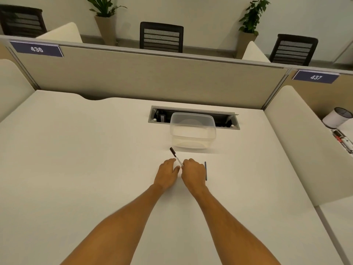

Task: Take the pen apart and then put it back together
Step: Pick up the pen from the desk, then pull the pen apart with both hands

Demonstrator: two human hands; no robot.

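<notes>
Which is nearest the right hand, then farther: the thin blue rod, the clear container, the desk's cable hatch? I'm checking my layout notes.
From the right hand:
1. Thin blue rod, just beside it on the right.
2. Clear container, ahead of the hands.
3. Cable hatch, behind the container.

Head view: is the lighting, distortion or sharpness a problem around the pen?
Head view: soft, even, warm light, no glare; wide-angle bending bows the partition and desk edges; the pen looks slightly soft, its print unreadable; only faint shadows under the left hand and right hand.
</notes>
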